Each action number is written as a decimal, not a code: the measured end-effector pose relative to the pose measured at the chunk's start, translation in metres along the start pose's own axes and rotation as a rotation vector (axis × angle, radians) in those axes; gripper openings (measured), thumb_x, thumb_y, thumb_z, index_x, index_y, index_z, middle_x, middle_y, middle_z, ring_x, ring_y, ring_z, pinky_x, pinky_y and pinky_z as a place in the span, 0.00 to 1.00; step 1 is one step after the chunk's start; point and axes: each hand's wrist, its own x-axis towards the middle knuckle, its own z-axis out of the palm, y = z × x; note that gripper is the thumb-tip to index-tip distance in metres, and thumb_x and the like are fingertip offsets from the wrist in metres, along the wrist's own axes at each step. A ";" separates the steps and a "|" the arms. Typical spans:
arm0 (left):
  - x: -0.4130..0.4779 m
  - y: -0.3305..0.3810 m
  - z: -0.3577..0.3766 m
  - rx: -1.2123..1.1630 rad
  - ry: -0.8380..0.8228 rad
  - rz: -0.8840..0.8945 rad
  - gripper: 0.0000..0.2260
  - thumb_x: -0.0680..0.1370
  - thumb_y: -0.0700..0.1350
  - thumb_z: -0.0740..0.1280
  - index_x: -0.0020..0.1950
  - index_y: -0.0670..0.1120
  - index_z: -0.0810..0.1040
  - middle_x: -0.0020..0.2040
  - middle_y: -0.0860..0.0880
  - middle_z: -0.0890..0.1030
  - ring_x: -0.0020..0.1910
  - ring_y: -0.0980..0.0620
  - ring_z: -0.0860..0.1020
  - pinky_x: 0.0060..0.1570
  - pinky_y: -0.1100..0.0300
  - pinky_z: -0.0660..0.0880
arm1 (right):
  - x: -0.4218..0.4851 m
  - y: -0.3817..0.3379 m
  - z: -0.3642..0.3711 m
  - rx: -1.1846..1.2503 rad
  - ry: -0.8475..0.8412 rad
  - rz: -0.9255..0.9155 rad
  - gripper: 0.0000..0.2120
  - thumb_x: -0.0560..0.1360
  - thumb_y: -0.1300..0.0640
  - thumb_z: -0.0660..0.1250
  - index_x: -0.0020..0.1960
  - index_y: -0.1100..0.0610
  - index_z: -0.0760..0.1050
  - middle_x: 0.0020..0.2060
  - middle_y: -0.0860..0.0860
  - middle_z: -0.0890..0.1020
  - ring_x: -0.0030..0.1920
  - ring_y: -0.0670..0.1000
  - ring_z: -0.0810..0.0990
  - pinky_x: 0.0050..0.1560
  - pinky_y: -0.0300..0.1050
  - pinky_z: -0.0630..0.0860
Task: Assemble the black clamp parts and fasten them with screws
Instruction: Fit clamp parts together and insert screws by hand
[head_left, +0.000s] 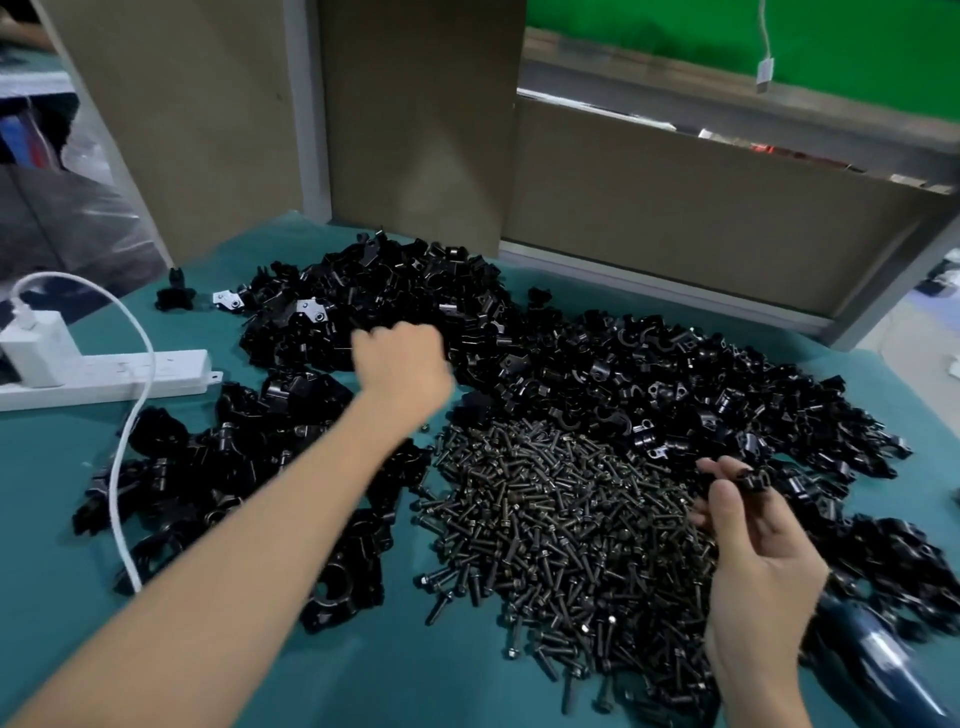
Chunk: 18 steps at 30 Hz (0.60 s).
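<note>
I pinch a small black clamp part (754, 479) between the thumb and fingertips of my right hand (753, 566), held over the right edge of the screws (550, 525). The screws lie in a loose dark heap in the middle of the teal table (363, 675), between my two arms.

My left hand (402, 358) is stretched to the far side, fingers curled down at the near edge of the far pile (395, 286) of black clamp parts. It is blurred, and I cannot tell whether it grips anything. That pile runs rightward into the right pile (717, 379) of smaller curved pieces, which lies just beyond the screws and touches them. Under my left forearm, near and left, lies the left pile (228, 467) of bulkier black clamp bodies.

At the left of the table sits a white power strip (104, 376) with a white charger (34, 345) plugged in. The charger's white cable (122, 452) loops nearward across the left pile. A dark blue cylinder (878, 665) lies near right, partly behind my right wrist. Brown cardboard (415, 114) stands along the far edge.
</note>
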 end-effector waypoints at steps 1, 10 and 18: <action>0.013 -0.015 0.004 0.053 -0.009 -0.057 0.16 0.81 0.57 0.64 0.52 0.44 0.79 0.42 0.47 0.78 0.50 0.44 0.79 0.59 0.50 0.70 | 0.000 0.001 0.000 -0.012 0.002 0.002 0.17 0.70 0.33 0.70 0.55 0.39 0.82 0.52 0.45 0.85 0.46 0.44 0.83 0.47 0.36 0.81; 0.051 -0.043 0.044 -0.021 -0.029 -0.191 0.22 0.75 0.58 0.74 0.34 0.44 0.69 0.33 0.48 0.73 0.31 0.48 0.71 0.34 0.55 0.68 | -0.003 0.001 0.001 -0.053 -0.052 -0.023 0.10 0.73 0.49 0.69 0.53 0.40 0.82 0.48 0.43 0.86 0.48 0.42 0.84 0.46 0.30 0.78; 0.050 -0.037 0.041 -0.215 0.019 -0.249 0.14 0.74 0.45 0.73 0.34 0.42 0.72 0.33 0.45 0.74 0.33 0.45 0.75 0.37 0.55 0.72 | -0.001 0.002 -0.005 -0.100 -0.032 -0.017 0.12 0.73 0.49 0.69 0.56 0.48 0.82 0.48 0.43 0.86 0.49 0.43 0.84 0.50 0.33 0.79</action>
